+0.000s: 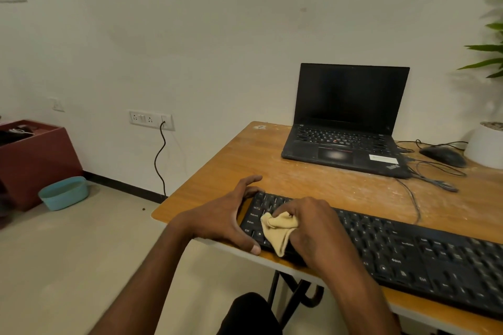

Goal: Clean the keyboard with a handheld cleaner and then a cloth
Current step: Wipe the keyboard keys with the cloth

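Keyboard (381, 247): along the near tabletop edge, its left end at the near-left corner.
Right hand (313, 228): fingers curled round the cloth (279, 228), pressing it on the left keys.
Left hand (228, 215): thumb and fingers clasp the left end.
Risk: a hard wipe could push the keyboard off the edge.

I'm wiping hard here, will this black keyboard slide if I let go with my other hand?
Probably a little: the keyboard looks light and flat on a smooth wooden table. The left hand braces its end, likely preventing that. It seems stiff, unlikely to tip.
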Motion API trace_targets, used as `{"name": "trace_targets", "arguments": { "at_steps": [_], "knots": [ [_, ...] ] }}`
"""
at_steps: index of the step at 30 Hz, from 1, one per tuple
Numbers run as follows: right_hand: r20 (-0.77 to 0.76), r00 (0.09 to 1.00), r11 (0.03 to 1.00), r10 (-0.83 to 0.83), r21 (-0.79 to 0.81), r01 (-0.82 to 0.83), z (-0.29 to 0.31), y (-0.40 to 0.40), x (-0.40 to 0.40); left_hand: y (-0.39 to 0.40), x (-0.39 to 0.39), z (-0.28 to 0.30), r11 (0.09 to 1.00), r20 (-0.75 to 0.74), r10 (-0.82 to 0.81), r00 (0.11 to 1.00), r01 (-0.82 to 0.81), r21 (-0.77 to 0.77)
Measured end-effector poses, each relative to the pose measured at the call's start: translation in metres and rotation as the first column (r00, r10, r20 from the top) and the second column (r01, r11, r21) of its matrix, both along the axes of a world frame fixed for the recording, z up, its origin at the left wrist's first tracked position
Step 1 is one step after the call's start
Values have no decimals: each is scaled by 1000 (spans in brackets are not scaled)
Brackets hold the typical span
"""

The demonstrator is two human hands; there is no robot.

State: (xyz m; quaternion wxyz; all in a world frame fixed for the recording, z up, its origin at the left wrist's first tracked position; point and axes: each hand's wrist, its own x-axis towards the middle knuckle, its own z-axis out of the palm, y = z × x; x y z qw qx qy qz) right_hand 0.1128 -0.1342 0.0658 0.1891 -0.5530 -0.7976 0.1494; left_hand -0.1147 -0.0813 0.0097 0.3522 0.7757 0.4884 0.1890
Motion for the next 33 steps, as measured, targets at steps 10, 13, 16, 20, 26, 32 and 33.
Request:
{"name": "trace_targets", "arguments": {
  "at_steps": [10, 13, 16, 20, 26, 32, 33],
  "knots": [
    [-33, 991, 990, 133, 57, -131, -8, -2, -29, -7, 2, -5, 998, -2, 14, 1000, -14, 57],
    [-13, 994, 994, 109, 3, -109, -4, -3, -6, -6, 2, -3, 999, -10, 17, 1000, -17, 50],
    [15, 994, 994, 113, 2, -113, -4, -6, 5, -6, 3, -4, 997, -22, 22, 1000, -20, 72],
    [10, 988, 987, 155, 30, -155, -7, -7, -17, -8, 5, -7, 993, -26, 38, 999, -35, 112],
    [-16, 979, 979, 204, 33, -203, -11, -7, -22, -9, 4, -7, 990, -55, 31, 998, -23, 140],
    [29, 995, 994, 100, -57, -99, -1, -9, 29, -8, 2, -6, 993, -57, 28, 998, -21, 112],
    [39, 994, 993, 105, -53, -102, 0, -10, 27, -8, 1, -7, 994, -57, 28, 998, -21, 112]
  ]
}}
